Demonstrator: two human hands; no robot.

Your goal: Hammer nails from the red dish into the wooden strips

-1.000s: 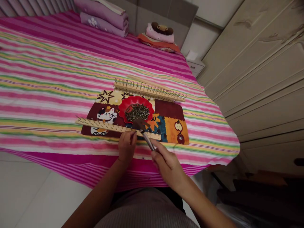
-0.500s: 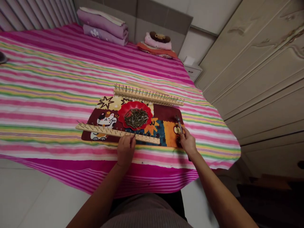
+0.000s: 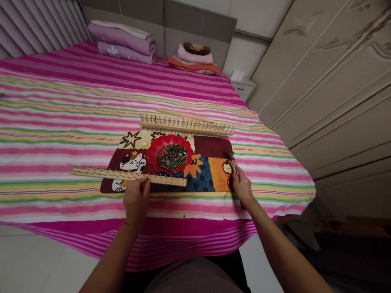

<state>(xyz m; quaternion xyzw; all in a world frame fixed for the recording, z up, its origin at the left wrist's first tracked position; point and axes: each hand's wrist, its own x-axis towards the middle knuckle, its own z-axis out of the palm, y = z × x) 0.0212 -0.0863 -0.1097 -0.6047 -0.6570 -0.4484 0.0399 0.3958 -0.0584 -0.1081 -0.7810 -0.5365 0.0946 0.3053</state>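
Note:
My left hand [image 3: 137, 201] is closed at the near edge of a narrow wooden strip [image 3: 168, 180] with a row of nails standing in it, several of them leaning. The strip lies across the front of a patterned mat [image 3: 214, 146], its left end reaching past the mat. My right hand [image 3: 242, 188] is wrapped round the handle of a hammer [image 3: 233, 162], its head pointing away from me over the mat's right side. Behind the strip, a red scalloped bowl [image 3: 152, 152] holds a heap of loose nails [image 3: 171, 156].
Beyond the bowl lie more wooden strips [image 3: 183, 127] bristling with nails, and a plain wooden slat [image 3: 171, 112] behind them. Everything rests on a bed with a striped cover [image 3: 76, 122]. Folded bedding [image 3: 122, 40] is at the back; a wardrobe [image 3: 320, 89] stands right.
My left hand and the near wooden strip have shifted to the left across the mat. The hammer stays in my right hand at the mat's right side. The view has tilted slightly.

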